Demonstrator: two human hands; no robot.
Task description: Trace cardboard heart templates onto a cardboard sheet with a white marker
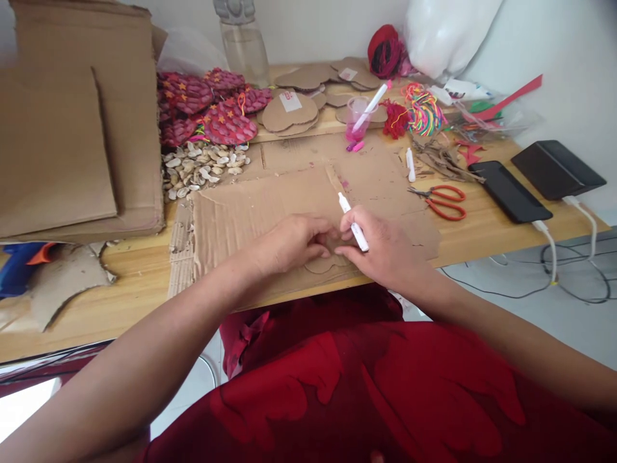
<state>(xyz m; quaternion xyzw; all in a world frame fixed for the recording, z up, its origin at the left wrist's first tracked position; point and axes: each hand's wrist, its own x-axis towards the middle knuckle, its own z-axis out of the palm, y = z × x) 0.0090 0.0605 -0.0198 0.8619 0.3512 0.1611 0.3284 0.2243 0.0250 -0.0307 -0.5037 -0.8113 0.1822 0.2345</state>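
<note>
My right hand (380,247) is closed around a white marker pen (357,233), which slants up and to the left between thumb and fingers. To its left, my left hand (292,243) has curled fingers pressed on a small rounded cardboard cutout (322,265). This cutout lies at the near edge of a large cardboard sheet (241,222). The fingertips of both hands nearly meet over it, covering much of its outline. Which end of the pen is its writing tip I cannot tell.
Orange-handled scissors (446,201), a black phone (511,191) and a second white pen (410,164) lie to the right. Peanut shells (205,166) and rounded cardboard pieces (290,112) are behind. A pink cup (359,119) holds a pen. Stacked cardboard (130,116) stands left.
</note>
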